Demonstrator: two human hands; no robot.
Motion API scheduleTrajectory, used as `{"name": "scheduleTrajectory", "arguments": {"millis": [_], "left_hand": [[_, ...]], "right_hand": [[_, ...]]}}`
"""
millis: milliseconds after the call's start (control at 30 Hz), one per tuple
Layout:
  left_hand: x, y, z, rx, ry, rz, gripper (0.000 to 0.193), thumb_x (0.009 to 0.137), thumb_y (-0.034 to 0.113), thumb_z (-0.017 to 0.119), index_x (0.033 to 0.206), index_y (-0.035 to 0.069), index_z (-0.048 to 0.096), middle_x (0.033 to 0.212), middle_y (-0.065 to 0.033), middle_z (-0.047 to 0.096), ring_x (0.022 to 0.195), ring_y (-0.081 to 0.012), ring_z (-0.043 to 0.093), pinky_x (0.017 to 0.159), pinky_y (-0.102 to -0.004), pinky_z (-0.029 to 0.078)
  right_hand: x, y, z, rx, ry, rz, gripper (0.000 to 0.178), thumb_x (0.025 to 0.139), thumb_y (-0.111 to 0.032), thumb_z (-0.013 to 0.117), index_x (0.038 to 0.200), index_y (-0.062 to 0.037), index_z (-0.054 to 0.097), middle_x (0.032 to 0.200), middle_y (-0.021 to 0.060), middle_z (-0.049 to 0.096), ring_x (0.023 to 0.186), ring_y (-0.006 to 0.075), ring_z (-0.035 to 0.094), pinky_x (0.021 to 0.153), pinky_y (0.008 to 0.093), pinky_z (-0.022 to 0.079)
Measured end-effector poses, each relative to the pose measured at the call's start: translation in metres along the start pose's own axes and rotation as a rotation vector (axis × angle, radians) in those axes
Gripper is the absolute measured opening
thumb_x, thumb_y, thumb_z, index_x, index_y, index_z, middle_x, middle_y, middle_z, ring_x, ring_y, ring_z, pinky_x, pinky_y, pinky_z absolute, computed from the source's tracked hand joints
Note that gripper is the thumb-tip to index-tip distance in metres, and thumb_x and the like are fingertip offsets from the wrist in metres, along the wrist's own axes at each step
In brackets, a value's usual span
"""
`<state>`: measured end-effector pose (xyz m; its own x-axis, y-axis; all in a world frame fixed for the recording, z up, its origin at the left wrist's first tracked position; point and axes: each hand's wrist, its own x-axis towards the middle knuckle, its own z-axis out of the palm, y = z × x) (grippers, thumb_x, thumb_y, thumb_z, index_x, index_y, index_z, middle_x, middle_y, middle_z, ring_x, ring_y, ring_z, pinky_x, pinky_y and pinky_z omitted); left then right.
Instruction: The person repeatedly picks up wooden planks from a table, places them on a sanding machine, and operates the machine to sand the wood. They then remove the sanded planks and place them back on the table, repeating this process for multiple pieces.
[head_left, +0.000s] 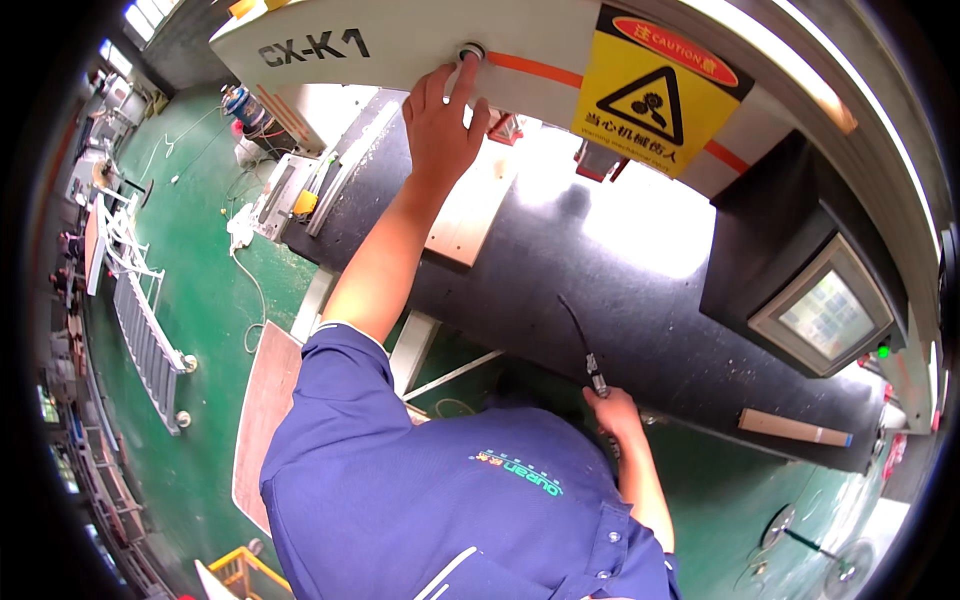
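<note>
My left hand (447,125) reaches up to the machine's pale front beam (400,65). Its index fingertip rests on a round push button (471,50) with a metal rim, the other fingers loosely stretched and holding nothing. Lower right, close to my body, my right hand (613,408) is closed round an air blow gun (597,376) with a thin, curved black nozzle pointing away over the black machine table (520,290). Much of the gun's body is hidden in the fist. Under the beam lies a light wooden board (462,225) with small holes, partly covered by my left forearm.
A control screen (830,305) in a dark housing stands at the right. A yellow warning sign (655,95) is on the beam. A narrow wooden strip (795,428) lies along the table's near right edge. Left, a grey roller conveyor (150,350) stands on the green floor.
</note>
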<state>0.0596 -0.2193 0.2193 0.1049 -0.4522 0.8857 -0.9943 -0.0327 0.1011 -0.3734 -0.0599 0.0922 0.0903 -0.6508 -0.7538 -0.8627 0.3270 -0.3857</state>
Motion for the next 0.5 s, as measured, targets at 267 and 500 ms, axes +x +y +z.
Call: {"name": "scheduleTrajectory", "arguments": {"millis": [267,500], "left_hand": [[0.007,0.000,-0.020,-0.163,-0.061,0.011,0.057,0.086,0.017,0.071,0.141,0.015,0.058,0.127,-0.0108,0.055,0.119,-0.0334,0.051,0.104,-0.0479,0.039],[-0.144,-0.043,0.038,-0.100,-0.508,-0.103,0.056,0.091,0.037,0.069,0.137,0.010,0.051,0.142,-0.0165,0.048,0.127,-0.0375,0.050,0.107,-0.0519,0.042]], "right_hand": [[0.002,-0.008,0.007,-0.052,-0.068,-0.038,0.049,0.095,-0.046,0.064,0.083,0.0014,0.066,0.070,0.0163,0.069,0.060,0.0284,0.070,0.062,0.0429,0.052],[-0.002,-0.010,0.011,-0.041,-0.084,-0.034,0.047,0.094,-0.043,0.068,0.087,0.0028,0.064,0.071,0.0133,0.066,0.055,0.0244,0.067,0.054,0.0400,0.054]]}}
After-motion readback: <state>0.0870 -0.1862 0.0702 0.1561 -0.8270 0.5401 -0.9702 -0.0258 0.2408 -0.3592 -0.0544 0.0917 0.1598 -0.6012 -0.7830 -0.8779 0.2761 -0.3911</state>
